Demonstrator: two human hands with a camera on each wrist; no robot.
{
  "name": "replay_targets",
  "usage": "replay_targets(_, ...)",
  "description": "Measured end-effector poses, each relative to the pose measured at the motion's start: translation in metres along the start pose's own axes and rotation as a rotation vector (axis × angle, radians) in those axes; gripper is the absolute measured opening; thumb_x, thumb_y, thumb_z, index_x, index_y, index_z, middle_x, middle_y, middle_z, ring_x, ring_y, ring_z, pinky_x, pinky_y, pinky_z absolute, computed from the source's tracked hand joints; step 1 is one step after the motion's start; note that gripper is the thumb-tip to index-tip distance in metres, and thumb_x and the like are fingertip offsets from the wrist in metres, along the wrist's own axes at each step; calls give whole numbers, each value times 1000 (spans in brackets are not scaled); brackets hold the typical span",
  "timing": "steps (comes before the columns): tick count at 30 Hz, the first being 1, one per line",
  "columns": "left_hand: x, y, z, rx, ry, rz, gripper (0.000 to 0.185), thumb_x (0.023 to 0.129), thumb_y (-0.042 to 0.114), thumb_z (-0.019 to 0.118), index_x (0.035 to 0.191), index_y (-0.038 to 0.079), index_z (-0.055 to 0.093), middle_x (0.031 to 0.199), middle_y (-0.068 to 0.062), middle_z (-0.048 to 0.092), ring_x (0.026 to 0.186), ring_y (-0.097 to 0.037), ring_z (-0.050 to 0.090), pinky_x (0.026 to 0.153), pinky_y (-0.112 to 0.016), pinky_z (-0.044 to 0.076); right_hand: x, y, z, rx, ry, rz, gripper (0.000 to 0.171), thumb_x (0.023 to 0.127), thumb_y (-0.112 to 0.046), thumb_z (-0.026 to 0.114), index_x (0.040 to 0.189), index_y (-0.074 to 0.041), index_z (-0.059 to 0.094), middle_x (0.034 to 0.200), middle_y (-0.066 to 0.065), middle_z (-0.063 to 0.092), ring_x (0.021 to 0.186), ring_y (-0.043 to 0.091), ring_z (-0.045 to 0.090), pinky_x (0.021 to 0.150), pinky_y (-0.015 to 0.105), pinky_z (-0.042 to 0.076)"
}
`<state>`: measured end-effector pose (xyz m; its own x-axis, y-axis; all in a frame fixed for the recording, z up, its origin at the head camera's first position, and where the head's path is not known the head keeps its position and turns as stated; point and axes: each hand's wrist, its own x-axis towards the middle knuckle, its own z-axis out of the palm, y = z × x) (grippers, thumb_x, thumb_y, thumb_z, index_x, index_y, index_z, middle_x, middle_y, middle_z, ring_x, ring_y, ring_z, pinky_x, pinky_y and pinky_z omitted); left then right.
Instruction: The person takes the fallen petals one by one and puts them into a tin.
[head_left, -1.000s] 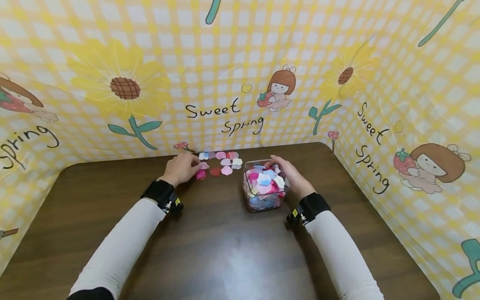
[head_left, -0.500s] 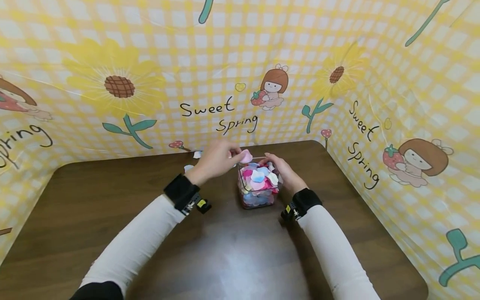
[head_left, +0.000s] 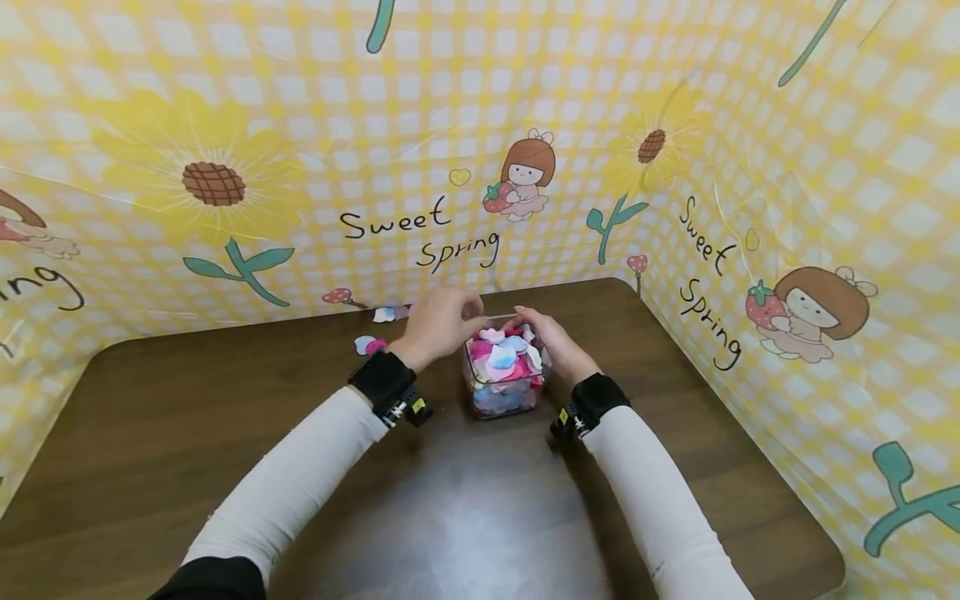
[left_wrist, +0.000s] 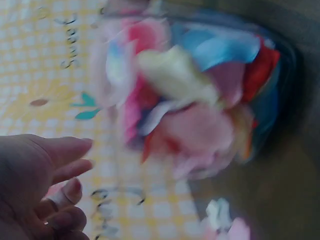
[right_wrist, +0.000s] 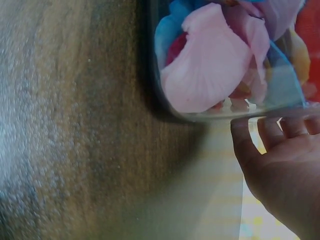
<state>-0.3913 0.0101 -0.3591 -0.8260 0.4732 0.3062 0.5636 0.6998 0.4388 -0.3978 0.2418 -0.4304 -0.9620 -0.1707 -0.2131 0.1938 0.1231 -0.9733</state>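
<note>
A clear square container (head_left: 474,392) stands on the brown table (head_left: 465,508), heaped with pink, blue, white and red fabric petals (head_left: 501,360). My right hand (head_left: 546,335) cups its right side, fingers against the wall; the right wrist view shows those fingers (right_wrist: 260,135) beside the clear wall (right_wrist: 152,60) and petals (right_wrist: 205,70). My left hand (head_left: 450,317) hovers at the container's back-left rim. In the blurred left wrist view its fingers (left_wrist: 70,150) lie relaxed with nothing clearly between them, next to the petals (left_wrist: 195,130).
A few loose petals (head_left: 371,343) lie on the table left of my left hand, and others (head_left: 390,313) by the back wall. Yellow checked cloth walls (head_left: 450,167) close in the table at the back and right.
My left hand picked a pink petal from the loose pile, carried it right to the container, and that petal now lies on the heap. The right hand stayed on the container.
</note>
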Motion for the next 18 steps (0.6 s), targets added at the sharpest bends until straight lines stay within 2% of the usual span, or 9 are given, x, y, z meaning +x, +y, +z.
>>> replay_targets(4,-10,-24,-29,-53,75,-17,17,98,31,69,98,15,75,85,0,68,71,-17,59,55,-33,43,-1,-2,-1,-7,5,8,55,105,-52,43,112,-3,68,118,7,61,107,21,57,95,34,44)
replay_targets(6,-19,-43,-42,-54,72,-64,19,99,31,67,101,13,75,86,-1,67,71,-18,58,57,-33,42,-3,-2,-3,-15,5,11,55,105,-52,43,113,-4,68,121,8,59,110,22,55,97,35,42)
replay_targets(8,-30,-63,-49,-19,32,-138,23,99,33,67,106,12,75,88,-3,66,72,-21,58,58,-34,42,-4,-2,-6,-24,14,17,55,105,-53,43,113,-5,68,123,8,59,112,23,54,99,36,41)
replay_targets(13,-54,-113,-48,62,-112,-280,28,97,28,70,116,8,73,102,-9,70,89,-28,65,69,-45,50,-6,0,-9,-16,26,24,55,105,-54,43,112,-5,68,124,9,58,113,24,53,101,37,39)
replay_targets(18,-69,-146,-34,52,-184,-346,33,96,28,71,121,6,70,113,-14,69,102,-34,65,81,-54,50,-4,-1,1,-24,3,32,57,105,-56,43,114,-5,68,126,9,57,115,25,53,103,39,38)
